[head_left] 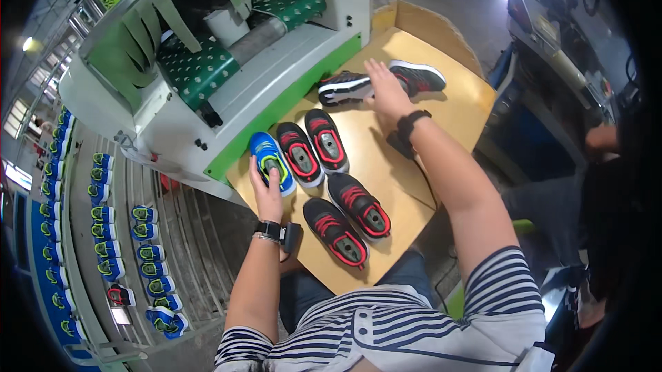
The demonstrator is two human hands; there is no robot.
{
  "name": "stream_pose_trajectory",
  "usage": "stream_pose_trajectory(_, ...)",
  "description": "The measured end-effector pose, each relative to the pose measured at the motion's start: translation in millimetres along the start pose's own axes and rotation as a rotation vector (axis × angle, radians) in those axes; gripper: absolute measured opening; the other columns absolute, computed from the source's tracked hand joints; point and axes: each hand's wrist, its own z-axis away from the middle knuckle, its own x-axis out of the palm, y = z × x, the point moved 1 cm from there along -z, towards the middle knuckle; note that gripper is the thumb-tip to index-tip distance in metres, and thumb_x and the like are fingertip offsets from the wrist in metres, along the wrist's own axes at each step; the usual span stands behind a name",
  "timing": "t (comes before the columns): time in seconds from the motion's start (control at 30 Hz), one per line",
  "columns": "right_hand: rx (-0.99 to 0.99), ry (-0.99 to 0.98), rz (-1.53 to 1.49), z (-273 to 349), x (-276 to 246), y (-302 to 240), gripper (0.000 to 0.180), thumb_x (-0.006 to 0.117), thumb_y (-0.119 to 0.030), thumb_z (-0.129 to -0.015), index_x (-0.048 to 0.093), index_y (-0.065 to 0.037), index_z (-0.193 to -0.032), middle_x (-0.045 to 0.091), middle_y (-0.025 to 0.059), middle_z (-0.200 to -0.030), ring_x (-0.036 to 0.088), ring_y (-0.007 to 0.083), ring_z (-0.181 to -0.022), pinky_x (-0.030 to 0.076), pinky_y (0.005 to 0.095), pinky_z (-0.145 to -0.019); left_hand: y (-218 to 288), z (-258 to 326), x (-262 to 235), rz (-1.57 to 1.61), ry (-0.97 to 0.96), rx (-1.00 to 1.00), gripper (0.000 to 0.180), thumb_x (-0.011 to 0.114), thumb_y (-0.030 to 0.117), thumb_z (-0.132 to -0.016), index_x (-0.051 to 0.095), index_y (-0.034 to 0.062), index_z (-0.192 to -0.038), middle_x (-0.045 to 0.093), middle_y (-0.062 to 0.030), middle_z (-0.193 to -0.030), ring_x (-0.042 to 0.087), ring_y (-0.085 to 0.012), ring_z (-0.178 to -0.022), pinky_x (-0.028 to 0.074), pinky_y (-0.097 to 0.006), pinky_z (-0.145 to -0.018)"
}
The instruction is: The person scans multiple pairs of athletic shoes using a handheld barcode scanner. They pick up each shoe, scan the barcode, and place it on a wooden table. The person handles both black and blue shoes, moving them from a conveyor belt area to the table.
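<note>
At the left edge of the table, my left hand [267,191] grips a blue sneaker [265,149] with yellow-green trim, thumb near its opening. My right hand [388,91] is farther off at the back, fingers stretched out. It lies over the gap between a dark sneaker [339,89] tipped on its side, sole edge showing, and a grey sneaker [422,78]; whether it touches either is hidden. Two black sneakers with red laces, one [298,153] and another [327,140], stand beside the blue one. Nearer me sit two more, one [360,206] and another [336,233].
The wooden table [407,186] has a raised cardboard edge [431,24] at the back. A machine [283,62] with green dotted rollers and hanging strips borders its far left. Racks at left hold several blue sneakers [103,230]. Another person's hand [601,137] shows at right.
</note>
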Motion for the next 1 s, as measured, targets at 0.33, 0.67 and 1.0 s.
stream_pose_trajectory(0.33, 0.141, -0.139, -0.343, -4, 10, 8, 0.052, 0.084, -0.033, -0.075, 0.07, 0.003, -0.111, 0.068, 0.0241, -0.105, 0.065, 0.0375, -0.101, 0.051, 0.0434, -0.09, 36, -27, -48, -0.029, -0.002, -0.168, 0.06, 0.061, 0.038, -0.104, 0.042, 0.007, -0.152, 0.042, -0.0161, -0.152, 0.042, -0.0284, -0.142, 0.033, -0.04, -0.119)
stream_pose_trajectory(0.67, -0.295, 0.026, -0.675, -6, -81, -141, 0.085, 0.09, -0.009, -0.069, 0.051, -0.008, -0.145, 0.05, 0.0152, -0.131, 0.052, 0.0323, -0.125, 0.043, 0.0374, -0.109, 190, -86, -25, 0.816, -0.564, -0.434, 0.033, 0.073, 0.024, -0.095, 0.069, 0.0017, -0.119, 0.074, -0.0076, -0.109, 0.072, -0.0175, -0.094, 0.056, -0.031, -0.087)
stream_pose_trajectory(1.0, 0.094, -0.462, -0.713, 47, 33, -125, 0.097, 0.086, -0.028, -0.081, 0.029, -0.01, -0.158, 0.033, 0.0353, -0.151, 0.038, 0.0467, -0.143, 0.037, 0.0458, -0.118, 184, -215, -39, -0.185, 0.436, 0.325, 0.105, 0.084, 0.033, -0.084, 0.021, -0.0107, -0.156, 0.039, -0.0313, -0.153, 0.041, -0.0416, -0.142, 0.034, -0.041, -0.119)
